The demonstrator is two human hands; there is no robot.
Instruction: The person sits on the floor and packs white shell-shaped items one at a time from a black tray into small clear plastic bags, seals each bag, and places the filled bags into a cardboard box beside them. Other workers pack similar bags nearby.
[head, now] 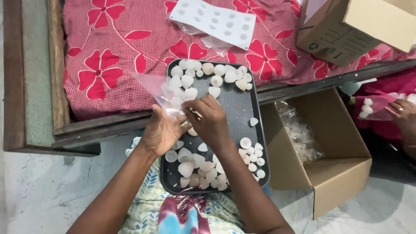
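**White cups into a clear bag, over the tray**

Clear plastic bag [167,93] held up by the left hand [161,132], fingers closed on its mouth so the opening stays spread. Right hand [211,119] pinched narrow at that mouth, apparently on one small white cone cup; contents hidden by the fingers. Both hands sit above the dark tray [236,108], keeping loose cups [203,167] within reach. Open cardboard box [333,143] just right.

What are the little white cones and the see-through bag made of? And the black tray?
White cones: probably moulded plastic or wax; smooth, slightly glossy, hard to tell which.
Clear bag, held by the left hand while the right hand reaches in: thin plastic film, crinkled and shiny.
Black tray: likely plastic, matte with a fine texture.
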